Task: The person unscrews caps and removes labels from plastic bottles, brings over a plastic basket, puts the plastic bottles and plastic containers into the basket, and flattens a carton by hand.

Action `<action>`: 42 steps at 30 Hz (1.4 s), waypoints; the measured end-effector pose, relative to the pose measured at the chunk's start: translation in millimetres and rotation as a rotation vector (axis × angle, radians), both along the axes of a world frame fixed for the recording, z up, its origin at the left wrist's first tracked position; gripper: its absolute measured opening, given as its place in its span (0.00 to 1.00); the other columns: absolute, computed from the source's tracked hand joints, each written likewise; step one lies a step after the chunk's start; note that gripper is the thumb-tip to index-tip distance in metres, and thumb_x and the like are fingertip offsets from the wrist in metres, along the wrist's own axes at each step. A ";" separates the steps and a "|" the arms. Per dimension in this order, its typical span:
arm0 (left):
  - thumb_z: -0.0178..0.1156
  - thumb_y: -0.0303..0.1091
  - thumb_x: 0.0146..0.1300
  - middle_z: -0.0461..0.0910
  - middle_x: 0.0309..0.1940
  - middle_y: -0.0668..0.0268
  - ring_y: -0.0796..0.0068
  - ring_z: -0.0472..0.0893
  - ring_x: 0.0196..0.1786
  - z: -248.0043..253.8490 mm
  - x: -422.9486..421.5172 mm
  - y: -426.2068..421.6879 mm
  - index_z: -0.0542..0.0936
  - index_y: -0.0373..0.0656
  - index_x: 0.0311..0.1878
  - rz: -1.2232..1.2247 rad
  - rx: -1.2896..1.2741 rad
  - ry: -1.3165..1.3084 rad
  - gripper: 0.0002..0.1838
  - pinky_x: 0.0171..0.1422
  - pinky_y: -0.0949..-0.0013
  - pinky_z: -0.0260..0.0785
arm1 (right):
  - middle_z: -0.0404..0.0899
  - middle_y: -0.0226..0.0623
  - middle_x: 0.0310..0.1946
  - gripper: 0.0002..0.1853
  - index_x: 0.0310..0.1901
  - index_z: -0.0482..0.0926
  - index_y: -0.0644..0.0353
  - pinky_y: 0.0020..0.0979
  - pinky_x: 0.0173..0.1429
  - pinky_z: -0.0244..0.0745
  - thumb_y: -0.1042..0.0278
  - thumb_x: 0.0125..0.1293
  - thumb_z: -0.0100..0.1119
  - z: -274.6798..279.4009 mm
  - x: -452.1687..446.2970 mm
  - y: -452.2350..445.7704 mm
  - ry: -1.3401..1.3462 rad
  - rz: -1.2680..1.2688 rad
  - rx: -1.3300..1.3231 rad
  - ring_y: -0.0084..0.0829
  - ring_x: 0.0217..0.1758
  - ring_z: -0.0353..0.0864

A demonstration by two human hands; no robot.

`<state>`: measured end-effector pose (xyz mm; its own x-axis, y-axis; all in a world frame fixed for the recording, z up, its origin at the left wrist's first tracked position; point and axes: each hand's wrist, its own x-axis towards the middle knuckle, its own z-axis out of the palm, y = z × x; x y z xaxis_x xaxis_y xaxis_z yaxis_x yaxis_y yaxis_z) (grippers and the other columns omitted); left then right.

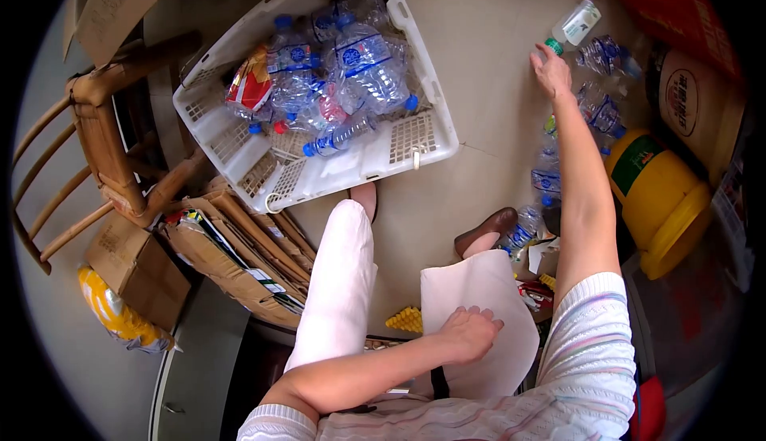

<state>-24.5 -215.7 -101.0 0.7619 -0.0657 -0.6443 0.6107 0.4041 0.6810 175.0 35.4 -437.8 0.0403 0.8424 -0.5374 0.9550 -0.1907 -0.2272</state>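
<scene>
A: Right hand (550, 76)?
B: Fingers part-curled, tips touching the green cap (554, 45) of a bottle (580, 22). Can't tell if the grip's closed.
A: Bottle where?
B: Just beside the other bottles (600, 55), well apart from the crate (343, 170).
A: Left hand (467, 336)?
B: Palm down on right leg (463, 289), fingers loosely bent, holding nothing.

Striped knit top (592, 337), pale trousers (339, 281) and brown shoes (488, 229) are worn.
</scene>
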 end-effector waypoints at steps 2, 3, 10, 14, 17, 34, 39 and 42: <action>0.55 0.35 0.57 0.71 0.46 0.56 0.56 0.71 0.52 -0.3 4.0 -0.7 0.70 0.43 0.56 0.010 -0.014 0.001 0.22 0.56 0.56 0.64 | 0.80 0.45 0.37 0.15 0.46 0.78 0.48 0.37 0.47 0.71 0.53 0.61 0.53 34.8 -12.6 -25.8 0.117 -0.069 0.211 0.45 0.43 0.77; 0.55 0.35 0.57 0.71 0.46 0.56 0.56 0.71 0.52 -0.6 6.1 -0.7 0.70 0.43 0.56 0.004 -0.017 -0.002 0.22 0.56 0.55 0.64 | 0.81 0.41 0.34 0.12 0.44 0.79 0.50 0.33 0.43 0.72 0.57 0.62 0.54 54.2 -19.4 -37.6 0.201 -0.119 0.284 0.39 0.38 0.80; 0.55 0.35 0.56 0.71 0.48 0.56 0.56 0.70 0.54 -6.0 18.3 -8.7 0.70 0.44 0.57 -0.016 -0.032 0.008 0.23 0.58 0.56 0.63 | 0.74 0.28 0.37 0.08 0.40 0.79 0.60 0.19 0.46 0.66 0.79 0.61 0.53 231.3 -107.9 -112.7 1.102 -0.418 0.102 0.20 0.41 0.71; 0.55 0.35 0.56 0.72 0.49 0.56 0.56 0.71 0.54 -5.5 23.0 -10.0 0.70 0.44 0.57 -0.041 -0.003 -0.013 0.24 0.59 0.56 0.63 | 0.72 0.44 0.49 0.12 0.41 0.81 0.54 0.33 0.58 0.66 0.77 0.55 0.58 238.8 -181.6 -135.5 1.219 0.036 -0.009 0.38 0.51 0.73; 0.55 0.36 0.56 0.72 0.48 0.56 0.57 0.71 0.54 -4.6 29.5 -8.4 0.70 0.44 0.57 -0.108 -0.016 -0.026 0.24 0.58 0.56 0.63 | 0.68 0.50 0.56 0.12 0.42 0.81 0.51 0.35 0.60 0.66 0.71 0.55 0.60 224.0 -209.1 -150.0 1.258 0.171 0.029 0.44 0.56 0.72; 0.57 0.37 0.57 0.73 0.45 0.59 0.59 0.73 0.50 -9.9 29.1 -30.9 0.70 0.44 0.56 -0.206 0.087 0.024 0.23 0.53 0.58 0.67 | 0.46 0.42 0.69 0.55 0.68 0.48 0.50 0.69 0.60 0.49 0.45 0.40 0.70 66.1 77.6 -148.4 -0.211 -0.264 -0.167 0.41 0.72 0.45; 0.57 0.37 0.56 0.73 0.45 0.59 0.59 0.73 0.50 -11.3 38.9 -26.8 0.71 0.43 0.56 -0.215 0.088 0.023 0.23 0.53 0.59 0.67 | 0.69 0.48 0.52 0.33 0.57 0.68 0.58 0.40 0.56 0.68 0.52 0.50 0.61 43.2 84.8 -148.0 -0.177 -0.212 -0.061 0.50 0.54 0.71; 0.57 0.37 0.56 0.74 0.45 0.59 0.59 0.73 0.50 -11.7 40.8 -27.8 0.70 0.43 0.56 -0.207 0.099 0.022 0.23 0.53 0.59 0.67 | 0.75 0.45 0.44 0.21 0.47 0.75 0.58 0.41 0.52 0.71 0.56 0.53 0.59 40.4 88.1 -151.9 -0.141 -0.149 -0.122 0.46 0.49 0.75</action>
